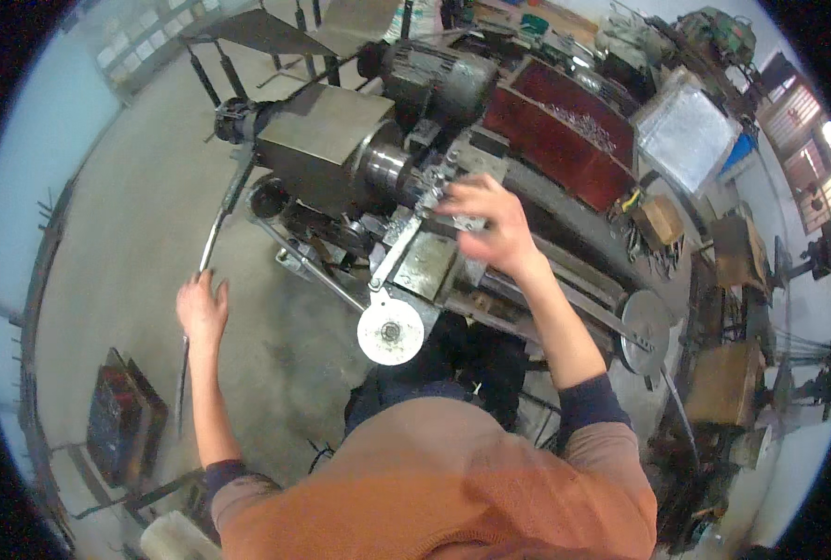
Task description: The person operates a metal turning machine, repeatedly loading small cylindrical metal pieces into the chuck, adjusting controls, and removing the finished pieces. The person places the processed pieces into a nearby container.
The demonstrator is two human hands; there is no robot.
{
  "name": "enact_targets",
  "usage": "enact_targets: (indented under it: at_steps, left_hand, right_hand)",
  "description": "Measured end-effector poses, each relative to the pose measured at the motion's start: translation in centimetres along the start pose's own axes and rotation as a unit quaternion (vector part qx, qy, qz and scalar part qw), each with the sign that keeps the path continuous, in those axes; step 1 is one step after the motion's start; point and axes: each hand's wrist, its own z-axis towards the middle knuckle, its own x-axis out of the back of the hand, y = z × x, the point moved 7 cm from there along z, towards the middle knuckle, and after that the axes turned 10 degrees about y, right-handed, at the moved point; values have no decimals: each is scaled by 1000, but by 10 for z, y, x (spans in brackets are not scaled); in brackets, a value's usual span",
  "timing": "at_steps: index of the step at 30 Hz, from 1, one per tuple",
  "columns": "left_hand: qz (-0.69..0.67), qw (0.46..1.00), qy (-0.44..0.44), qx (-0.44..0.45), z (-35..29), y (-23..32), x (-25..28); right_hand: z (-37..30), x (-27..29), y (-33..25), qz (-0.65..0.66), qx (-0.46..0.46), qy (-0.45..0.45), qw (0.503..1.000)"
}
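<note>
In front of me stands a lathe-like machine with a grey headstock [327, 126] and a shiny round spindle nose [387, 171]. My left hand [202, 306] is closed around a long thin metal rod [215, 233], which slants up to the headstock's left end and continues down below the hand. My right hand [492, 222] hovers by the tool slide, close to the spindle, its fingers stretched apart and slightly blurred. Just left of those fingertips is the upper end of a flat metal lever [398, 252]. A white round dial [390, 331] sits at the slide's near end.
An electric motor [439, 79] is behind the headstock. Beyond the bed lies a dark red tray [551, 140] with metal chips, and a silvery box [686, 126] to its right. A handwheel [646, 331] is at the right. A dark block [126, 415] stands on the left floor.
</note>
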Motion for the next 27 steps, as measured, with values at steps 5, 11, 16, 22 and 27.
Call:
enact_targets:
  at_steps: [5,11,16,22,27]
  left_hand:
    - [-585,794,-146,-75,32,213,55]
    - [-736,573,-266,-244,-1,354,75]
    - [-777,512,-314,-189,-17,376,50]
    - [-791,496,-337,-123,-16,370,40]
    - [-802,492,-322,-107,-13,367,32]
  right_hand:
    - [-83,33,-37,118,-92,28,988]
    - [-130,66,-48,117,-140,73,981]
    - [-144,73,-42,119,-164,80,976]
    - [-133,68,-42,62,-142,84,984]
    - [-132,63,-35,78,-139,85,984]
